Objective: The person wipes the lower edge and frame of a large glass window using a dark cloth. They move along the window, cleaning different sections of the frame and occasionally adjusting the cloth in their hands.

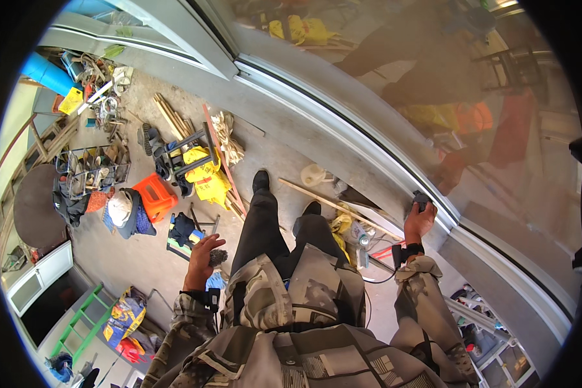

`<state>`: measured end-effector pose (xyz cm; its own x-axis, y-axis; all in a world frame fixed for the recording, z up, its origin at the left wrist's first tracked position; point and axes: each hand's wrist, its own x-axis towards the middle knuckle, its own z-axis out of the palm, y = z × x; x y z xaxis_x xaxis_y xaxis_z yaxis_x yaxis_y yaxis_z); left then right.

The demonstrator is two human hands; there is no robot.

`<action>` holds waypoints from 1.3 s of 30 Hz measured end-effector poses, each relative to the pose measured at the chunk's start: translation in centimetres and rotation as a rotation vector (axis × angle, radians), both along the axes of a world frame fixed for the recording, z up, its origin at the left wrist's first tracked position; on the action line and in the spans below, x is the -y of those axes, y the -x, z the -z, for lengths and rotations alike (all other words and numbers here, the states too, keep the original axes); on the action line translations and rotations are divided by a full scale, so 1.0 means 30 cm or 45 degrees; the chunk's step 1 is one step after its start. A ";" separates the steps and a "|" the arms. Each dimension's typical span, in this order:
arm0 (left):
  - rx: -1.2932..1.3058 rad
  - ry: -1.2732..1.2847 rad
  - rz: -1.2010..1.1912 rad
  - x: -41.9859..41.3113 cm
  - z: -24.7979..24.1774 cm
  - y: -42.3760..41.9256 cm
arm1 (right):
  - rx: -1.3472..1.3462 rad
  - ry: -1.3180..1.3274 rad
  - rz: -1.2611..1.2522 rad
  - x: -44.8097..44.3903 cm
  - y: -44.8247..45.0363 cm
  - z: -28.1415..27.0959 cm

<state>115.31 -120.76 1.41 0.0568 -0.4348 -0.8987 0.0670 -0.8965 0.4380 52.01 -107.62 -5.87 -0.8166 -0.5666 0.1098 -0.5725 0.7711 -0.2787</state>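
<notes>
My left hand (201, 264) is raised beside my thigh, fingers partly spread, and holds a grey steel-wool-like scouring pad (218, 257) against its palm side. My right hand (419, 222) reaches out to the lower rail of a window frame (368, 143). Its fingers grip a dark grey wad of cloth or sponge (421, 198), which lies against the edge where the rail meets the sill (291, 116). The glass pane (368, 63) above the rail reflects the room.
On the floor stand an orange plastic stool (156, 198), a metal-framed stool (194, 155) with yellow bags (208, 182), and a shoe rack (94, 167). A long wooden stick (337, 207) leans beside my feet. A green ladder (85, 325) is at lower left.
</notes>
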 end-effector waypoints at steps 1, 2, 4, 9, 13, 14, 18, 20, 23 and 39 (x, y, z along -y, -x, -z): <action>-0.002 0.013 -0.014 -0.002 0.003 -0.013 | -0.005 -0.032 0.023 0.021 -0.012 -0.005; 0.001 -0.004 -0.036 -0.004 0.008 -0.028 | 0.015 -0.014 0.023 0.036 -0.021 -0.016; 0.004 -0.016 -0.083 -0.012 0.020 -0.059 | 0.053 -0.028 -0.039 0.093 -0.046 -0.019; -0.015 -0.056 -0.132 -0.028 0.051 -0.126 | 0.019 -0.026 0.064 0.270 -0.178 0.003; -0.045 -0.061 -0.202 -0.029 0.058 -0.179 | 0.096 0.005 0.066 0.485 -0.313 0.035; -0.031 -0.049 -0.205 -0.029 0.058 -0.196 | 0.195 0.043 0.142 0.541 -0.359 0.040; -0.030 -0.028 -0.279 -0.021 0.069 -0.286 | 0.198 0.225 -0.107 0.811 -0.587 0.048; -0.003 -0.053 -0.321 -0.017 0.068 -0.339 | 0.463 0.398 -0.431 1.026 -0.759 0.058; 0.024 0.039 -0.426 -0.023 0.046 -0.422 | 0.429 0.455 -0.716 1.368 -1.005 0.032; 0.012 -0.014 -0.623 -0.164 0.114 -0.566 | 0.085 0.035 -1.075 1.578 -1.143 -0.010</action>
<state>132.29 -115.84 -2.00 0.2606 -0.3454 -0.9015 0.4776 -0.7654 0.4313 86.30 -154.95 -5.58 -0.1258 -0.9871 0.0987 -0.9348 0.0846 -0.3449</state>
